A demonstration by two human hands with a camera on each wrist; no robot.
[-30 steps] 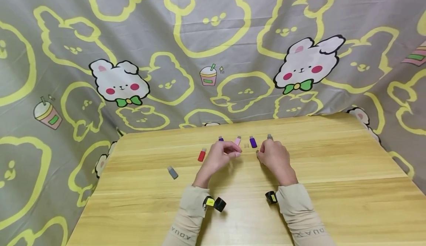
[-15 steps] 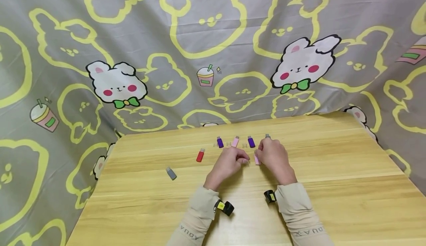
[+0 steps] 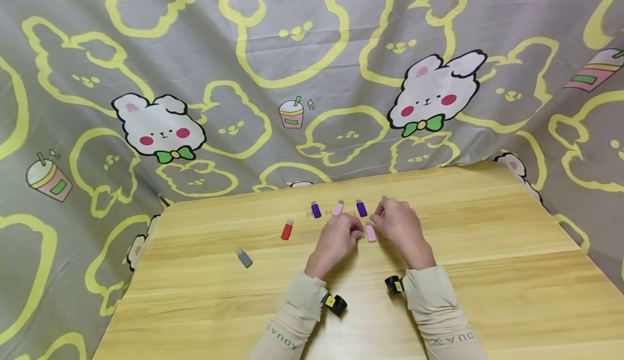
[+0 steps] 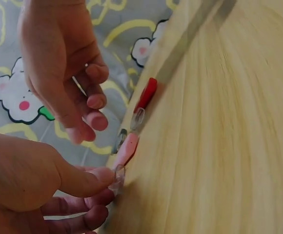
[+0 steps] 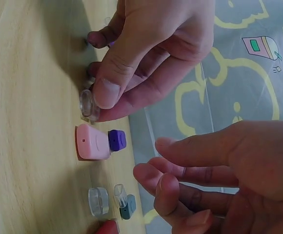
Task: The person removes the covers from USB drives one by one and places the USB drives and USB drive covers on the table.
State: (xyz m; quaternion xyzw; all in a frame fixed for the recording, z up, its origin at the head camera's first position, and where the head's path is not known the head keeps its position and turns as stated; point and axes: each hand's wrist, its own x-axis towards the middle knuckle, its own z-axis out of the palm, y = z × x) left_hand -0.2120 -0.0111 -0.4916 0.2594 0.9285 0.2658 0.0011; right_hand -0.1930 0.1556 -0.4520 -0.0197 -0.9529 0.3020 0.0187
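The left hand (image 3: pixel 338 241) pinches a clear cap (image 5: pixel 87 105) between its thumb and a finger, low over the bench (image 3: pixel 195 316). The near pink drive (image 3: pixel 371 233) lies on the bench just right of the cap, between the two hands; the views do not show whether cap and drive touch. The right hand (image 3: pixel 402 230) is beyond and to the right of this drive, with fingers partly bent, thumb set apart from them, and nothing visible in its grip. Beneath the right hand, the right wrist view shows a second cap (image 5: pixel 98 201), the right gray drive (image 5: pixel 128 207) and part of a red drive (image 5: pixel 108 227). A far row on the bench runs, left to right: left purple drive (image 3: pixel 316 210), far pink drive (image 3: pixel 338 207), right purple drive (image 3: pixel 361 208), then the right gray drive, mostly hidden by the right hand. The left red drive (image 3: pixel 287 230) and left gray drive (image 3: pixel 245 259) lie apart, to the left of the left hand. A patterned curtain (image 3: pixel 336 19) hangs behind the bench.
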